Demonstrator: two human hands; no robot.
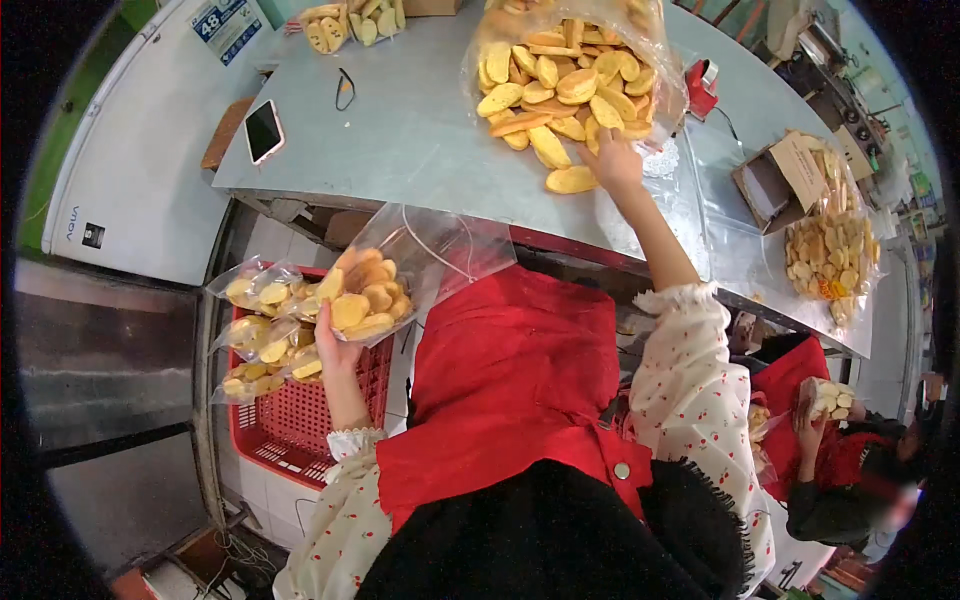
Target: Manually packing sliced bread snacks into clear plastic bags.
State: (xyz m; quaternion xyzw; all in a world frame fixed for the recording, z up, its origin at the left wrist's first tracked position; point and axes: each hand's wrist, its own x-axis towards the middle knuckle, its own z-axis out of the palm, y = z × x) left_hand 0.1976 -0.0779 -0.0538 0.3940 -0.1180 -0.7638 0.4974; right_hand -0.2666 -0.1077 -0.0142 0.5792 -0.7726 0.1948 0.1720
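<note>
My left hand (337, 346) grips the lower side of a clear plastic bag (480, 244) partly filled with toasted bread slices (375, 292); its wide mouth stretches toward the table edge. My right hand (616, 163) is at the mouth of a large clear bag (667, 97) lying on the metal-topped table (405, 127). Its fingers touch the oval yellow bread slices (551, 146) spilling from that bag. Whether they hold a slice is hidden. One loose slice (571, 180) lies just left of my right wrist.
A red plastic basket (300, 442) on the floor at left holds several filled bags (274, 352). On the table are a phone (265, 132), a black band (344, 90), a red tape dispenser (702, 88) and a cardboard box (780, 180). At right, another person's hand (810, 435) holds a filled bag.
</note>
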